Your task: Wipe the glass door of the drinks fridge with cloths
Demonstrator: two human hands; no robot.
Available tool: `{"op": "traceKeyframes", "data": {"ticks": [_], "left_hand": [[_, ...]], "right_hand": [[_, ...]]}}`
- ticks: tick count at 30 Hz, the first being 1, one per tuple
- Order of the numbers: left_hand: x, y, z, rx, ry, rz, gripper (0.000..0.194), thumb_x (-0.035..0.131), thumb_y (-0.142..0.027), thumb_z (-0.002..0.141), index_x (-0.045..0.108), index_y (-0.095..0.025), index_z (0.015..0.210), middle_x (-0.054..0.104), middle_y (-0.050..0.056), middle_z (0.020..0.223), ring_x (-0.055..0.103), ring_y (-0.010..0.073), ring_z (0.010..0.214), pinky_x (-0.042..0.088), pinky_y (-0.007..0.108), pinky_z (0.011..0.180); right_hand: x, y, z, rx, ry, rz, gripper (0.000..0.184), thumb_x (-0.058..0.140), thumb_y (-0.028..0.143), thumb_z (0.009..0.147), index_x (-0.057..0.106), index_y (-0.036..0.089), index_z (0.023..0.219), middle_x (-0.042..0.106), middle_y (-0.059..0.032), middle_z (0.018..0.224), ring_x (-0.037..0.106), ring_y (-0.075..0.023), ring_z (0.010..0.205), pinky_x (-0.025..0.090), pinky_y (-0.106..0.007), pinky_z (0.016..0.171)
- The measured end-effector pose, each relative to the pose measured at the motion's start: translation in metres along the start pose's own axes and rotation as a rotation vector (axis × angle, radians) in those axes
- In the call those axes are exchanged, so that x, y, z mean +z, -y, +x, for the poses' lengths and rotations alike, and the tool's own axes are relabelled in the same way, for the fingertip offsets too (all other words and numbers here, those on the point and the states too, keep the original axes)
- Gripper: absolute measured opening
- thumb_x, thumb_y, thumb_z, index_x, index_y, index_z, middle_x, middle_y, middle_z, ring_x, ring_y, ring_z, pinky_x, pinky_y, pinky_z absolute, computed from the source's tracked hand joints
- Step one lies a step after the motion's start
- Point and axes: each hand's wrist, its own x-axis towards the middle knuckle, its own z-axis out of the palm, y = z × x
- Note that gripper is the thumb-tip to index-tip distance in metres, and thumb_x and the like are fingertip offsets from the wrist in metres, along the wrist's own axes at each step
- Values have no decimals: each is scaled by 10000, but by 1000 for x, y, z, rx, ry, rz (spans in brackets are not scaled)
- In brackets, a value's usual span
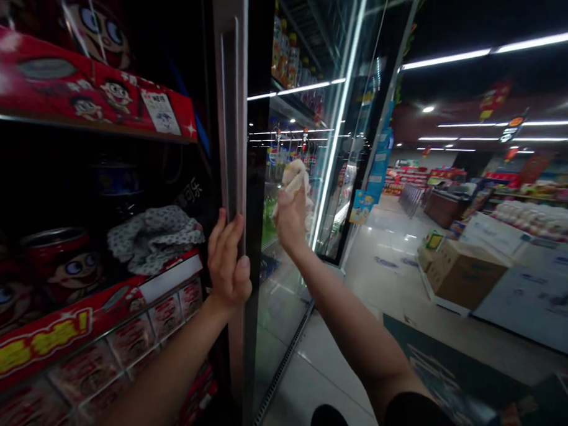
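My right hand (290,221) grips a crumpled white cloth (294,183) and presses it against the glass of a refrigerated display door (281,300). My left hand (227,261) rests on the door's silver metal frame (231,112), with its fingers curled around the edge. Bottles and packaged goods show faintly behind the glass, blurred by reflections. Both forearms reach in from the bottom of the view.
To the left, a dark shelf holds red cartoon-printed snack boxes (83,88) and a dotted grey cloth (155,239). On the right, a cardboard box (463,273) stands beside white chest freezers (532,302). A tiled floor (385,254) and a dark mat (441,374) lie below.
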Motion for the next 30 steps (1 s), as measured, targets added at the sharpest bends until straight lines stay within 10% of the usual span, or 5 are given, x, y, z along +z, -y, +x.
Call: {"op": "traceKeyframes", "data": {"ticks": [7, 17, 30], "left_hand": [[-6, 7, -2, 53, 59, 8, 654, 434, -436, 1105, 357, -208, 1714, 552, 178, 1657, 405, 323, 1654, 421, 523, 1315], [-19, 3, -5, -33, 240, 190, 811, 689, -303, 952, 360, -111, 1668, 518, 278, 1625, 441, 406, 1599, 379, 616, 1329], [-10, -38, 10, -337, 109, 225, 781, 769, -279, 809, 506, -73, 1515, 630, 251, 1438, 510, 423, 1366, 425, 619, 1234]], "right_hand": [[12, 90, -45, -132, 64, -54, 878, 457, 734, 1043, 253, 198, 1709, 347, -199, 1743, 289, -369, 1667, 264, -665, 1351], [6, 101, -11, -232, 131, -283, 991, 628, 440, 957, 103, 76, 1715, 401, -294, 1643, 368, -440, 1584, 401, -651, 1277], [-13, 134, -8, -143, 298, -351, 1136, 730, 289, 891, 31, -42, 1724, 279, -349, 1694, 391, -460, 1548, 464, -557, 1240]]}}
